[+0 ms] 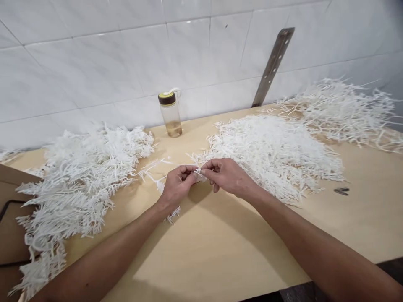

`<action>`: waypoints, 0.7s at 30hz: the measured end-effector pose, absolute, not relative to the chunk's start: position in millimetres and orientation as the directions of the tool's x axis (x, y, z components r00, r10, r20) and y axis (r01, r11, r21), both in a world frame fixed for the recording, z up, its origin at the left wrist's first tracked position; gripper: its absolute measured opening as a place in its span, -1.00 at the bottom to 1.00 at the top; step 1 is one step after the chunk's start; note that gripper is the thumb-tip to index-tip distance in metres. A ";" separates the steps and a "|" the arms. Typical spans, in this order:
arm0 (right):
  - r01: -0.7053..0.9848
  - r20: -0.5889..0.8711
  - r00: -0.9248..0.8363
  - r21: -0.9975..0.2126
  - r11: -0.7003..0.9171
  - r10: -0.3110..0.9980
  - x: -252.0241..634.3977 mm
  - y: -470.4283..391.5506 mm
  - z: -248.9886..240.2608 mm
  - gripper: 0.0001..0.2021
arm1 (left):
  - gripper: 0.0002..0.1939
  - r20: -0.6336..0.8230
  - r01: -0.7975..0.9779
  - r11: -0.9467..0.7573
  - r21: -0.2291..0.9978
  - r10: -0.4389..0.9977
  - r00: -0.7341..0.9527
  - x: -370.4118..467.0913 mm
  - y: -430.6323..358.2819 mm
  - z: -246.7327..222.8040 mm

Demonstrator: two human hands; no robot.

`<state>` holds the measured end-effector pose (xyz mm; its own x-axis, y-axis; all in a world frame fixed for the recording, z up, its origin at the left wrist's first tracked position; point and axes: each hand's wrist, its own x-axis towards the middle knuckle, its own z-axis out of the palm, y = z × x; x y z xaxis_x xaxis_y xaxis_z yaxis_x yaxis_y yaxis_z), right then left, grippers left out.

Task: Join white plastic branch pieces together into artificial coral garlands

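Note:
My left hand [179, 184] pinches a white plastic-looking sprig [198, 171] between thumb and fingers above the table. My right hand [227, 175] pinches the same piece from the other side, its fingertips almost meeting the left ones. White branching stems [154, 176] stick out behind my left hand, and a small white tuft [173, 215] shows under its wrist. Whether these all belong to one branch is hidden by the hand. Close beyond my right hand lies a wide heap of white sprigs [267, 151].
Another heap of white branches [85, 180] covers the table's left side, beside a cardboard box [12, 218]. Bare white stems [346, 111] lie at the back right. A bottle [171, 117] and a leaning metal strip [273, 67] stand by the tiled wall. Small dark snips [341, 191] lie right.

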<state>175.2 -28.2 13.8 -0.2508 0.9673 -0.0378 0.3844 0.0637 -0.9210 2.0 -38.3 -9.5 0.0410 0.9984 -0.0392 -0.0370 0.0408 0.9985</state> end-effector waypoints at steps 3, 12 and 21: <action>0.441 -0.030 -0.218 -0.895 0.071 0.976 172.5 -30.3 13.7 -0.86 | -0.73 -0.046 -0.066 0.051 0.996 0.997 0.069 4.7 -39.6 -10.3; 0.624 0.033 -0.112 -0.775 0.097 0.993 166.7 -31.4 10.3 -0.91 | -0.75 -0.001 0.091 -0.005 0.996 0.998 0.063 2.2 -36.0 -12.5; 0.690 0.066 -0.165 -0.705 0.163 0.984 174.3 -27.3 6.2 -0.89 | -0.79 0.090 0.264 -0.122 0.957 0.988 0.129 -2.5 -33.6 -14.1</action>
